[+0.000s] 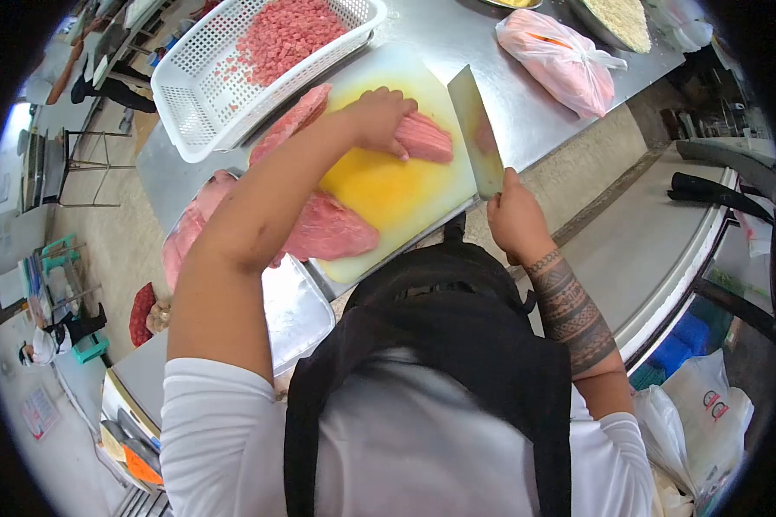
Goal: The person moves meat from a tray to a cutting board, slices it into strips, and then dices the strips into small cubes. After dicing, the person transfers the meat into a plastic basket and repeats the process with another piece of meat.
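Note:
My left hand (378,121) curls its fingers over a block of raw meat (427,140) lying on a yellow-stained white cutting board (435,183). In my right hand (519,217) is the handle of a cleaver (472,121), its broad blade standing just right of the meat and apart from it, over the board's right edge. A larger slab of raw meat (332,228) rests at the board's near left, partly behind my left forearm. Another long piece of meat (293,119) lies along the board's far left edge.
A white perforated basket (190,116) with diced meat (289,39) stands at the far left. On the metal table (457,26) sit a tied plastic bag of meat (560,65) and a bowl of pale crumbs (622,21). A metal tray (297,314) lies near my left elbow.

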Motion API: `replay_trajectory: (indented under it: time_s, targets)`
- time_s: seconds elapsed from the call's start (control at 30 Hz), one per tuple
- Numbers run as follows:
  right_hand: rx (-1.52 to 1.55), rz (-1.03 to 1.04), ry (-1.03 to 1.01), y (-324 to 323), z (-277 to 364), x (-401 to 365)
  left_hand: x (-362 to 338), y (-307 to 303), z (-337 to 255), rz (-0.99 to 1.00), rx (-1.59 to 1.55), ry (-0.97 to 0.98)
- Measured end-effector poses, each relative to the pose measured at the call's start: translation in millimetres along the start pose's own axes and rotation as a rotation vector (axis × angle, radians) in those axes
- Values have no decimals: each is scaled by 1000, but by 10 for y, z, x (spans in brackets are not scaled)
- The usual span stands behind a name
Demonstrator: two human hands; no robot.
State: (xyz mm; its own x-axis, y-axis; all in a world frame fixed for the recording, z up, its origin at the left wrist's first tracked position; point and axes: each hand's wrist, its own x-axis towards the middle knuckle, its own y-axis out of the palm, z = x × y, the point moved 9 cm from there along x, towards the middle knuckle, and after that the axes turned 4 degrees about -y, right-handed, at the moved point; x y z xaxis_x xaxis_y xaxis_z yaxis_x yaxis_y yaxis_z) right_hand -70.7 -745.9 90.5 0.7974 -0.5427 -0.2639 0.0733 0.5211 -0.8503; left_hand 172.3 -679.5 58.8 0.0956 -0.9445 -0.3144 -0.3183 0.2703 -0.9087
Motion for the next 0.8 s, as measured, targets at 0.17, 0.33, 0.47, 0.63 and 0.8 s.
replay_trajectory:
  time_s: [0.17, 0.33, 0.47, 0.63, 0.8]
  targets:
    - [7, -6, 19, -7, 23, -19, -438, 150, -254, -274, 66, 52]
    - [12, 29, -11, -14, -1, 16, -547, 123, -399, -407, 193, 148]
    - [32, 30, -135, -36, -147, 21, -880, 246, -598, -622, 106, 56]
    - [-118, 115, -253, -132, 128, -5, -1300, 250, -448, -797, -413, -420]
    - [-191, 217, -350, 43, 536, 104, -1207, 851, -105, -620, -1496, -932]
